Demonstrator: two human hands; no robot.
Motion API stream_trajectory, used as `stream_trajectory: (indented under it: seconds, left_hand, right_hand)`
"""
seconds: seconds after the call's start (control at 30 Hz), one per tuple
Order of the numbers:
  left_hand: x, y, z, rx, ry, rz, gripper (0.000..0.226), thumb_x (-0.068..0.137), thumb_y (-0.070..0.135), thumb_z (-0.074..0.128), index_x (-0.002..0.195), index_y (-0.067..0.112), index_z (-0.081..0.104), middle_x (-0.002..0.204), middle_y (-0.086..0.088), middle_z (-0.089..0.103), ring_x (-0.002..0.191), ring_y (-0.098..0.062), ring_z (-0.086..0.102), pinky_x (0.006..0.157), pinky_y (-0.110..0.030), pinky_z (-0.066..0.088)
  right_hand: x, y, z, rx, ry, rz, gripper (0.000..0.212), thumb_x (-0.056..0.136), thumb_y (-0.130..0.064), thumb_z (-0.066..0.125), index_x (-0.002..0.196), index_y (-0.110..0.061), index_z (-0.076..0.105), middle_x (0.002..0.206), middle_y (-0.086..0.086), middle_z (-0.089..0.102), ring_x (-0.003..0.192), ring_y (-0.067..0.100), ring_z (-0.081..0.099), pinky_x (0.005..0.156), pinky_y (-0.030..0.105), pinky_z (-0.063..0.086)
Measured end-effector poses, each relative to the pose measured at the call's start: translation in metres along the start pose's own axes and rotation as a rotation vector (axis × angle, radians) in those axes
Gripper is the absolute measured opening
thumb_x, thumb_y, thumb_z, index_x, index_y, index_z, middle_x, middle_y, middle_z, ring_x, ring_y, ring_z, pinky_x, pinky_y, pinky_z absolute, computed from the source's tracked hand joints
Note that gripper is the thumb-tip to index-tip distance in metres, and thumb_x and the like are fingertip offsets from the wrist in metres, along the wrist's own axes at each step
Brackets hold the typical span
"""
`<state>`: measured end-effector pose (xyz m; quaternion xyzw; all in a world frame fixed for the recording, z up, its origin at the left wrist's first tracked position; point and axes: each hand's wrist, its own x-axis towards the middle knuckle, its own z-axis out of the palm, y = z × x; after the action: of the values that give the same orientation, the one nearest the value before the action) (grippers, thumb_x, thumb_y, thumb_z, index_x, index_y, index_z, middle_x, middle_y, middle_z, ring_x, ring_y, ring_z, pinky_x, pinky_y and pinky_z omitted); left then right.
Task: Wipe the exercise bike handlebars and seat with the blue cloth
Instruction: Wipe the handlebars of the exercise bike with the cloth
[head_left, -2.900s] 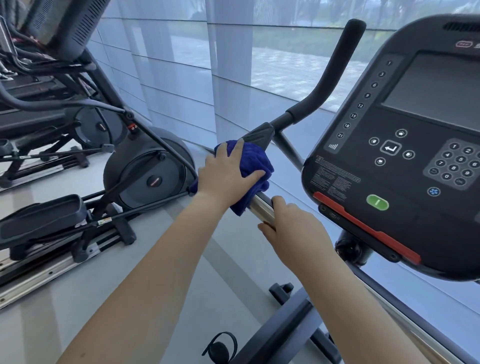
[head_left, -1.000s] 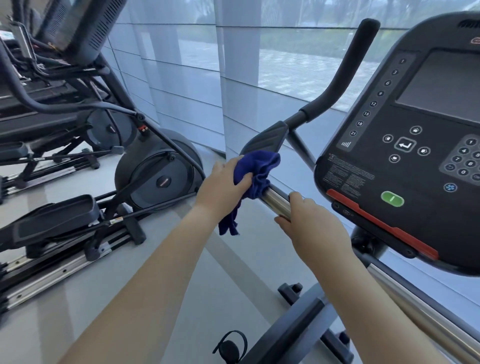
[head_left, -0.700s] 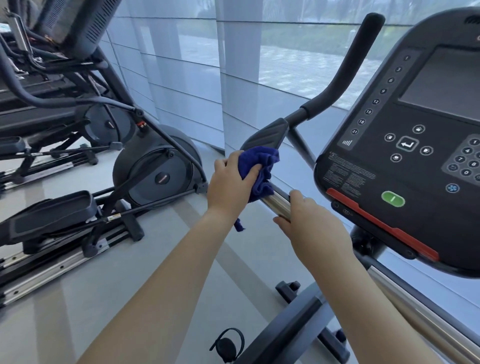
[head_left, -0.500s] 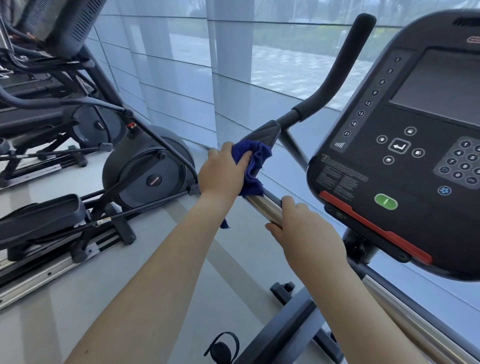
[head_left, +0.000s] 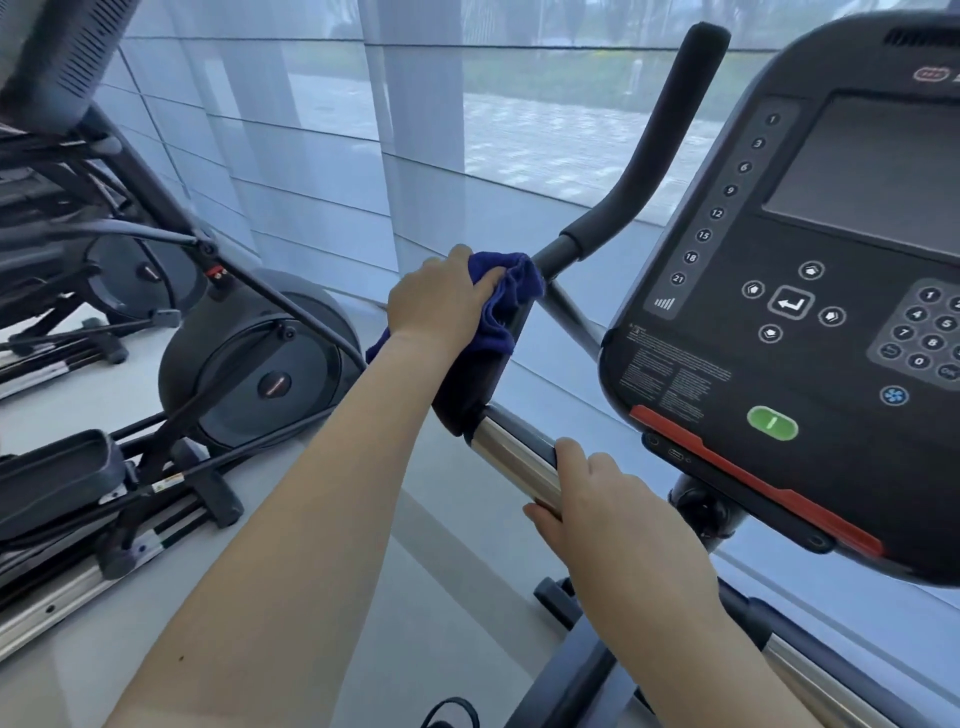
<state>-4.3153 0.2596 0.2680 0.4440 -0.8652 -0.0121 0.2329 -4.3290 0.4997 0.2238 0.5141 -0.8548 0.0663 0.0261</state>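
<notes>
a tall window wall (head_left: 311, 156) of frosted glass panels fills the back, and a pale floor (head_left: 441, 597) lies under everything. on the right the big black console (head_left: 691, 374) of the exercise bike hangs near the handlebar and hides the bar's right part. on the left, well apart from the bike, stands an elliptical machine (head_left: 249, 374) with its pedal (head_left: 52, 467) low at the edge.

the handlebar (head_left: 660, 135) rises as a curved black foam grip toward the top. below it come a black pad (head_left: 467, 384) and then a shiny chrome tube (head_left: 514, 460) that runs down to the right. the left forearm crosses in front of the pad and covers its left side.

the right hand (head_left: 618, 514) holds the chrome tube, with the fingers wrapped around it, just below the console. the left hand (head_left: 441, 301) grips the blue cloth (head_left: 506, 296), fingers curled over it, and presses it on the top end of the pad, just below the foam grip. one corner of the cloth hangs under the wrist.

on the console's lower edge there is a red strip (head_left: 753, 478), and above it a small green button (head_left: 772, 423).
</notes>
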Motion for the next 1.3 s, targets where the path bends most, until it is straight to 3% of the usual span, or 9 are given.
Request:
stream_trajectory:
  seconds: [0.07, 0.23, 0.37, 0.5, 0.67, 0.9, 1.13, 1.3]
  left_hand:
    - [0.014, 0.003, 0.001, -0.038, -0.030, 0.035, 0.051, 0.097, 0.058, 0.030, 0.120, 0.018, 0.050, 0.107, -0.011, 0.063, 0.095, -0.034, 0.059, 0.072, -0.035, 0.041]
    - [0.039, 0.021, 0.000, -0.127, -0.066, 0.108, 0.046, 0.096, 0.056, 0.034, 0.120, 0.020, 0.049, 0.105, -0.009, 0.061, 0.082, -0.025, 0.048, 0.071, -0.033, 0.037]
    - [0.033, 0.029, 0.000, -0.141, -0.034, 0.166, 0.043, 0.092, 0.056, 0.042, 0.121, 0.025, 0.049, 0.105, -0.005, 0.058, 0.084, -0.025, 0.052, 0.071, -0.032, 0.039]
    - [0.013, 0.031, -0.006, -0.105, -0.056, 0.167, 0.057, 0.079, 0.055, 0.058, 0.128, 0.028, 0.043, 0.105, -0.002, 0.051, 0.085, -0.024, 0.052, 0.072, -0.033, 0.041]
    - [-0.005, 0.040, -0.016, 0.007, -0.124, 0.120, 0.071, 0.076, 0.039, 0.065, 0.137, 0.024, 0.032, 0.117, -0.011, 0.047, 0.100, -0.032, 0.053, 0.071, -0.036, 0.041]
    - [-0.040, 0.037, -0.025, 0.064, -0.154, 0.090, 0.079, 0.074, 0.030, 0.068, 0.140, 0.027, 0.026, 0.128, -0.012, 0.040, 0.110, -0.034, 0.044, 0.077, -0.038, 0.041]
    - [-0.082, 0.017, -0.027, -0.014, -0.134, 0.067, 0.078, 0.075, 0.032, 0.064, 0.142, 0.028, 0.025, 0.129, -0.012, 0.041, 0.111, -0.036, 0.042, 0.084, -0.044, 0.049]
    - [-0.104, 0.007, -0.033, -0.136, -0.133, 0.005, 0.069, 0.079, 0.032, 0.058, 0.141, 0.031, 0.030, 0.130, -0.011, 0.041, 0.114, -0.037, 0.041, 0.088, -0.041, 0.045]
  right_hand:
    - [0.003, -0.001, 0.001, 0.006, 0.031, 0.024, 0.037, 0.092, -0.054, 0.045, 0.110, -0.022, 0.038, 0.080, -0.004, 0.036, 0.064, 0.020, 0.039, 0.042, 0.025, 0.016]
    - [0.007, -0.001, 0.000, 0.036, -0.078, 0.048, 0.043, 0.096, -0.053, 0.036, 0.126, -0.023, 0.029, 0.094, -0.004, 0.035, 0.077, 0.020, 0.040, 0.048, 0.027, 0.024]
    - [0.005, -0.002, -0.006, 0.032, -0.090, 0.041, 0.041, 0.097, -0.053, 0.035, 0.125, -0.023, 0.029, 0.093, -0.004, 0.034, 0.078, 0.020, 0.038, 0.048, 0.027, 0.022]
    - [-0.001, 0.000, -0.012, 0.043, -0.053, -0.001, 0.037, 0.098, -0.051, 0.032, 0.120, -0.021, 0.030, 0.092, -0.004, 0.036, 0.077, 0.020, 0.040, 0.058, 0.029, 0.033]
    - [-0.003, 0.000, -0.014, 0.068, -0.043, -0.007, 0.035, 0.098, -0.050, 0.035, 0.114, -0.019, 0.033, 0.091, -0.003, 0.038, 0.075, 0.020, 0.041, 0.056, 0.028, 0.031]
    - [-0.004, 0.004, -0.011, 0.074, 0.015, -0.037, 0.032, 0.098, -0.047, 0.038, 0.109, -0.016, 0.035, 0.087, -0.001, 0.039, 0.070, 0.021, 0.040, 0.045, 0.025, 0.017]
    - [-0.006, 0.005, -0.008, 0.106, 0.050, -0.034, 0.032, 0.097, -0.045, 0.043, 0.106, -0.015, 0.037, 0.085, -0.001, 0.039, 0.070, 0.022, 0.040, 0.044, 0.027, 0.015]
    - [-0.008, 0.005, -0.011, 0.087, 0.047, -0.054, 0.033, 0.097, -0.044, 0.043, 0.109, -0.014, 0.037, 0.086, 0.001, 0.038, 0.070, 0.022, 0.041, 0.044, 0.027, 0.015]
